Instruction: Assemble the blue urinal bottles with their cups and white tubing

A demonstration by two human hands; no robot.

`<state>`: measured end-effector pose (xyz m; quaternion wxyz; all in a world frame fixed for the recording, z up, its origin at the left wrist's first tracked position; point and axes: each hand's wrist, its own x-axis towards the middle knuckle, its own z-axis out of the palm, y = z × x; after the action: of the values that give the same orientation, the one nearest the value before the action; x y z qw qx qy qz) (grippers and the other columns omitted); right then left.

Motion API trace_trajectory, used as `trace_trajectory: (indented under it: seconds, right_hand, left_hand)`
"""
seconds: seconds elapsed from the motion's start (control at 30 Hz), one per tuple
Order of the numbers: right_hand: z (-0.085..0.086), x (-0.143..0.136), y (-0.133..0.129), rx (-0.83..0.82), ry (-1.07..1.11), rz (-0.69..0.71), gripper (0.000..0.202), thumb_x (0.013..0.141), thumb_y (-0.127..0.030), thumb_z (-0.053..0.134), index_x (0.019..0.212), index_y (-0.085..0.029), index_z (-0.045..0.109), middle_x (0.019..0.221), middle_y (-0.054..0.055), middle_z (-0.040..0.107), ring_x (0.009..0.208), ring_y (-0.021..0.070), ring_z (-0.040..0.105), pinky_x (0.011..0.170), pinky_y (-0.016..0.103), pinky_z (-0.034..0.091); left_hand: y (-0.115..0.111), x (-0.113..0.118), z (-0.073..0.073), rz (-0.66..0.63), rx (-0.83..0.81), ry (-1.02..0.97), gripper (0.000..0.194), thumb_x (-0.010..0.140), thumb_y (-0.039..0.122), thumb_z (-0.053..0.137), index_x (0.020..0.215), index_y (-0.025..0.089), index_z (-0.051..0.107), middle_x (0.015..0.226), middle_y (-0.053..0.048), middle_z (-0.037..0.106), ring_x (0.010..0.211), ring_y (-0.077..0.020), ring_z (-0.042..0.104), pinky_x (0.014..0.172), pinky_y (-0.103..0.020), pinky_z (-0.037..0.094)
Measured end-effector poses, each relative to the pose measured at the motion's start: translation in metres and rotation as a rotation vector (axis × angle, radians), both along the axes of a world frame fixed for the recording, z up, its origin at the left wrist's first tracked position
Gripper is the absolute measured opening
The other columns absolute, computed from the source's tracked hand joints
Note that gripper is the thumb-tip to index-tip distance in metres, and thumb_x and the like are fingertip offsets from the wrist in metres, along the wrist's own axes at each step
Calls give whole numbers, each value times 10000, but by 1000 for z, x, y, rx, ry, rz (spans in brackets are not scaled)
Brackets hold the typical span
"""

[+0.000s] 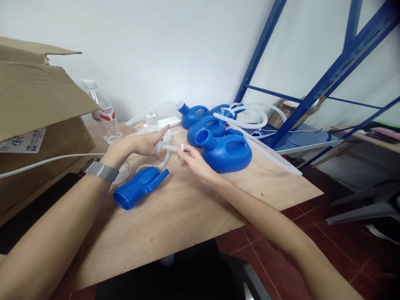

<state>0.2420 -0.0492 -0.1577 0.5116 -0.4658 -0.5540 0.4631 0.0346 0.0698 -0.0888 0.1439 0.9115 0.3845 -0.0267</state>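
Right hand point(194, 161): pinched one white fitting point(182, 147) between fingertips.
Left hand point(145, 143): beside a white tube point(170, 147); I couldn't tell its grip.
Blue jugs point(233, 157): I counted at least four.

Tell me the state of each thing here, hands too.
Right hand: pinching white tube.
Left hand: fingers spread, grip unclear.
Nearest blue piece: on its side, wide end open.
Front blue jug: spout uncapped.
Water bottle: upright, capped.
Cardboard box: flaps open.
Wristwatch: fastened.
Right-side tubing: partly looped.
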Motion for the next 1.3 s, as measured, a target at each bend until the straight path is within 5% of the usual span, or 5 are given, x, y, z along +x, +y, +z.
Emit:
trace_trajectory:
  seconds: [0.4,0.67,0.9,1.13,1.3]
  right_hand:
    - [93,63,-69,133,-503,140,392,914,-550,812,1139,-271,654,1276,62,704,1131,267,703,944,417,592]
    - [70,42,-23,350,-305,-57,760,884,-633,833,1469,-317,465,1419,113,629,1179,293,700,997,505,636]
    - [84,36,-14,420,-289,-55,927,859,-739,799,1587,-349,379,1470,120,617,1139,295,716,1003,517,655]
    - [98,144,-12,564,-820,-247,618,977,-719,656,1408,-278,677,1414,114,716,1297,364,673,1168,599,512]
    - [64,198,-1,330,-1044,-189,621,981,-750,594,1216,-209,790,1344,177,763,1294,443,668,1192,676,441]
  left_hand:
    - [-31,29,1,-107,65,90,1398,751,659,783,1786,143,0,1792,-302,295,1607,-443,412,1253,-483,392]
    - [-61,37,37,-293,102,-567,975,885,642,766,1706,256,410,1530,-155,688,1306,-334,706,1091,-449,561]
    - [-66,48,30,-220,231,-869,740,892,456,772,1578,238,598,1465,-138,723,1233,-323,731,988,-466,650]
    - [-58,46,23,-164,157,-761,792,832,498,849,1526,205,606,1455,-154,728,1158,-295,763,1006,-443,649]
    - [-56,48,22,-105,129,-587,730,905,476,801,1526,170,570,1337,-149,778,1194,-276,756,1038,-401,612]
